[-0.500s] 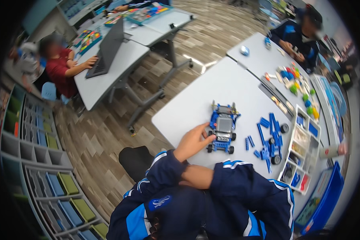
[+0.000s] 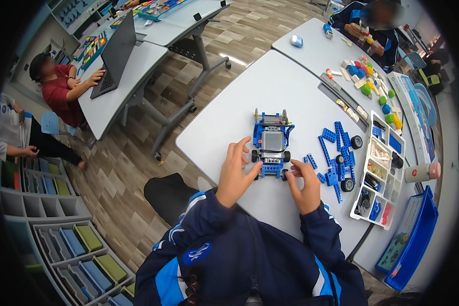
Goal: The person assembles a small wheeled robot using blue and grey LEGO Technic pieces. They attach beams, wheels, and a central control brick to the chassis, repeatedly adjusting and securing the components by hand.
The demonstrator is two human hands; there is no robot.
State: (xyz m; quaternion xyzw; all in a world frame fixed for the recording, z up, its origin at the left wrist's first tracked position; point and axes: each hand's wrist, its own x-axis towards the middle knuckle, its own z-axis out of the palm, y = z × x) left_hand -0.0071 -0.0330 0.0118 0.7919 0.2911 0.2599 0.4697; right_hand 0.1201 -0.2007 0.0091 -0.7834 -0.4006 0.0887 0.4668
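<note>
A small toy vehicle [image 2: 273, 140] built of blue and grey bricks, with black wheels, stands on the white table in front of me. My left hand [image 2: 235, 172] is at its left side, fingers apart, thumb tip close to the rear end. On the other side, my right hand [image 2: 305, 187] has its thumb and fingers spread beside the rear right wheel. I cannot tell whether the fingertips touch the vehicle. To the right of my right hand lies a loose group of blue beams and bricks [image 2: 332, 177] with several black wheels [image 2: 347, 184].
A white compartment tray [image 2: 358, 208] of small parts stands at right, near a blue bin [image 2: 415, 245] and a pale bottle [image 2: 422, 173]. Coloured bricks [image 2: 367, 76] lie farther back, before a seated person [image 2: 372, 30]. Another person [image 2: 61, 89] uses a laptop [image 2: 116, 56] at the left table.
My right hand has come up from below my left forearm to the vehicle's right side. My left hand's fingers have spread from their hold on the vehicle. The view has shifted slightly.
</note>
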